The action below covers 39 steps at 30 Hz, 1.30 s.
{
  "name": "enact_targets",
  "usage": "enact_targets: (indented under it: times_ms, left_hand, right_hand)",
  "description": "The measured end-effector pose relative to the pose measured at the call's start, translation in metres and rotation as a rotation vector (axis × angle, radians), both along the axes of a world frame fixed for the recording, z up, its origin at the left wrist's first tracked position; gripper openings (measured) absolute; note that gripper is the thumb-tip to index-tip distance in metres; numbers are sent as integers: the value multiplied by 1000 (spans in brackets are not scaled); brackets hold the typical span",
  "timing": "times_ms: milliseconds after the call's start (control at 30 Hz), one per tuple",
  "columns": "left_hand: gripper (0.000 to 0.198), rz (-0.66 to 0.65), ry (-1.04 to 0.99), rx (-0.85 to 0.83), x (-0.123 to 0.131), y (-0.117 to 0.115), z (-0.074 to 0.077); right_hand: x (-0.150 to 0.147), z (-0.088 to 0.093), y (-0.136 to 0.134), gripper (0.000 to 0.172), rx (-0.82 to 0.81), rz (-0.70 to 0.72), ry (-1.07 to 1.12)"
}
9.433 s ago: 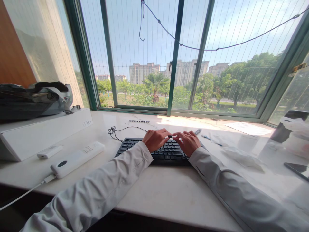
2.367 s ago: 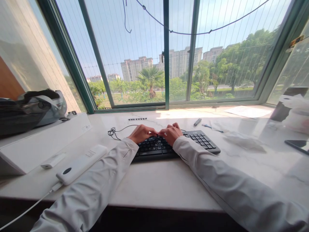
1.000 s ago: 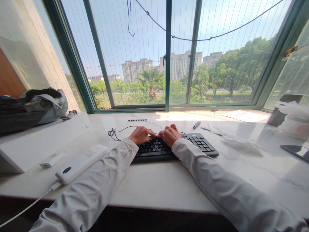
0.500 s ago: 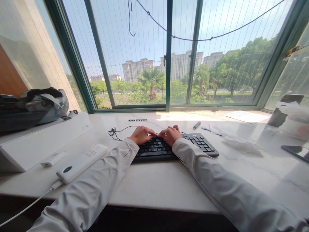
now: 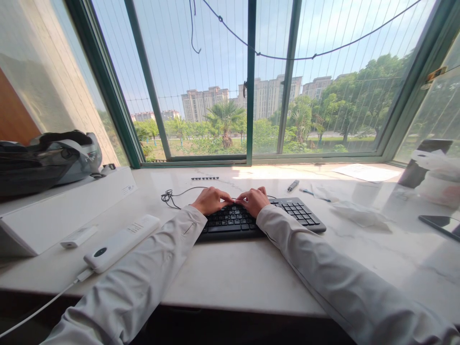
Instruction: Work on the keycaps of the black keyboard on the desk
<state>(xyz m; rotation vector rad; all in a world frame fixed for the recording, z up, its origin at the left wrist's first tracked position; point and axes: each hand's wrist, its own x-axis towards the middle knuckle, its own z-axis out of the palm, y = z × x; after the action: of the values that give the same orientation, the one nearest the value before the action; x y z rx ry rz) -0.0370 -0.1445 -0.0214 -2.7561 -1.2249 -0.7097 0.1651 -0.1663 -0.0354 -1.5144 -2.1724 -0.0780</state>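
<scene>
A black keyboard (image 5: 233,229) lies on the white counter, several of its keys showing pale marks. At its back edge my left hand (image 5: 211,200) and my right hand (image 5: 253,200) meet, thumbs and index fingers pinched close together over the top key rows. Whatever sits between those fingertips is too small or hidden to make out. Both hands cover part of the upper keys. Behind them, a short row of small black pieces (image 5: 204,178) lies on the counter. A thin black cable (image 5: 168,195) is bunched left of the keyboard.
On the left are a white power bank (image 5: 122,243) with a cable, a small white adapter (image 5: 79,236) and a long white box (image 5: 72,211) under a dark bag. To the right lie a grey cutter-like tool (image 5: 293,186), a blue-black stick (image 5: 315,195), clear plastic wrap (image 5: 359,215) and a phone (image 5: 442,225).
Hardly anything differs. Both hands stay at the same spot on the keyboard, with only a very slight shift of the right fingers.
</scene>
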Motion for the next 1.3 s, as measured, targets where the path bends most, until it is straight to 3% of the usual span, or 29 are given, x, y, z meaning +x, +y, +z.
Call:
enact_targets:
  times_ms: [600, 800, 1133, 1300]
  left_hand:
    - [20, -26, 62, 52, -2, 3, -1]
    - [20, -22, 114, 61, -2, -3, 6]
    - [30, 100, 185, 12, 3, -11, 16]
    - [36, 131, 235, -21, 6, -12, 20]
  right_hand:
    - [-2, -1, -2, 33, 27, -1, -26]
    - [-2, 1, -4, 33, 35, 6, -56]
    - [-4, 14, -15, 33, 114, 173, -280]
    - [-6, 20, -21, 32, 141, 190, -388]
